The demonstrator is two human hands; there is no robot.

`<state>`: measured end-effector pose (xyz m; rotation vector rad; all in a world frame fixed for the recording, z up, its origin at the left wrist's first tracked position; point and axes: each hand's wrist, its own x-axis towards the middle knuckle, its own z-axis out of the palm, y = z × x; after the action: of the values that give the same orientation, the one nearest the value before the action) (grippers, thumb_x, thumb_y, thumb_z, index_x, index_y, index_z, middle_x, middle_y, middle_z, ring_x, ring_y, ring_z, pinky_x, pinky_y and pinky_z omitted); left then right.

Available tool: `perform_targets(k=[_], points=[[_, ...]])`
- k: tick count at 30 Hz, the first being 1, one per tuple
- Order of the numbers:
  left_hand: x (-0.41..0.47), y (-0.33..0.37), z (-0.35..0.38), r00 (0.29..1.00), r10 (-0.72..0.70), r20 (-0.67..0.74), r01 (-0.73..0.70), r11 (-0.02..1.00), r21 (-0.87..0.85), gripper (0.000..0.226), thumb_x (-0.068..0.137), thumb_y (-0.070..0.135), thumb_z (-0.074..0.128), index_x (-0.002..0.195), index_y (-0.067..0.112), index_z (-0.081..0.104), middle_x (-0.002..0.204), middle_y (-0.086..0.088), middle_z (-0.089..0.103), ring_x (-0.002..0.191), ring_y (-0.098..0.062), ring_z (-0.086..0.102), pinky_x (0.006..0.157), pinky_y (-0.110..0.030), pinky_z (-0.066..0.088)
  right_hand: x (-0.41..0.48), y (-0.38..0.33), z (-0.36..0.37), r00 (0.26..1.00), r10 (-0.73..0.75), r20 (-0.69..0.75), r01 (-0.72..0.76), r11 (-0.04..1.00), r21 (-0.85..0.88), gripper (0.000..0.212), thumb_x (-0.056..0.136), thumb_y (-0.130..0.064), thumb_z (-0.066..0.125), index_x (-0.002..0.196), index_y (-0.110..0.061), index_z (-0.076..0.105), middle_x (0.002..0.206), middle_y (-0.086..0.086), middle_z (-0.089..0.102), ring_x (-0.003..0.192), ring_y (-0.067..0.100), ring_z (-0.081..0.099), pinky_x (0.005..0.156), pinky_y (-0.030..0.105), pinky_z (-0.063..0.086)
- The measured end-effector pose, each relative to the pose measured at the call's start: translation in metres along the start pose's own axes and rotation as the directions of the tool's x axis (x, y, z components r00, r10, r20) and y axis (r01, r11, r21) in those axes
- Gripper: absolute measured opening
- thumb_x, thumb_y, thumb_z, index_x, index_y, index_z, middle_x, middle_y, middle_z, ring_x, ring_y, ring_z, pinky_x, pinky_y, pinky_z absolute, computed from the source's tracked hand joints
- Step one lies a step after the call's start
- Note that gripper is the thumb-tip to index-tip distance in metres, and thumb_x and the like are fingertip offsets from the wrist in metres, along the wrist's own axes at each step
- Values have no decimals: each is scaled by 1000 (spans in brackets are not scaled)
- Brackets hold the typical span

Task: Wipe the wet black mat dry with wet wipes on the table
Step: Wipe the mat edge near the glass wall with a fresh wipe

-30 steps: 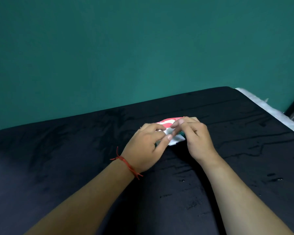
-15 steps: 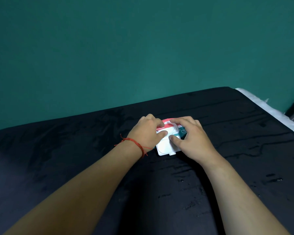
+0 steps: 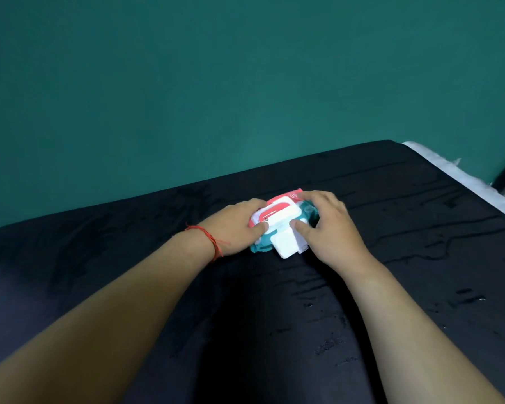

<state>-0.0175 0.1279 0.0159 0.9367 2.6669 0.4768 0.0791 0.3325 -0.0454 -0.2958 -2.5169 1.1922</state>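
A teal and pink pack of wet wipes (image 3: 277, 220) lies on the black mat (image 3: 420, 228) near the middle. Its white plastic lid (image 3: 286, 243) is flipped open toward me. My left hand (image 3: 236, 225) holds the pack's left side, thumb pressing on its top. My right hand (image 3: 327, 225) grips the right side, fingers curled over the far edge and thumb by the lid opening. Wet streaks and droplets (image 3: 438, 246) glisten on the mat's right half.
A teal wall (image 3: 245, 83) rises behind the table. A white strip of table edge (image 3: 461, 176) shows past the mat on the right. A red thread (image 3: 210, 237) circles my left wrist.
The pack's white lid has swung open toward me. Both hands shifted from pinching at the top to holding the pack's sides, and more of the pack shows now.
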Motion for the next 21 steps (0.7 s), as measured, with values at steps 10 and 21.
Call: perform_targets(k=[10,21], points=[[-17,34,33,965,-118,-232,150,981,124,33,100,48,61,81,21,58,80,2,67,82,-22,66,77,-37,56,-3,1,2,997,48,-58,-55,990,-128,15,98,-41,63,105,-39,76,107,-20,68,117,16,51,97,46,49],[13,47,-2,997,71,-10,-64,952,299,29,92,46,70,74,27,59,81,6,63,84,-19,60,69,-32,48,0,3,2,998,63,-18,-65,991,-119,19,102,-40,58,109,-40,76,116,-21,67,118,16,53,106,50,44]])
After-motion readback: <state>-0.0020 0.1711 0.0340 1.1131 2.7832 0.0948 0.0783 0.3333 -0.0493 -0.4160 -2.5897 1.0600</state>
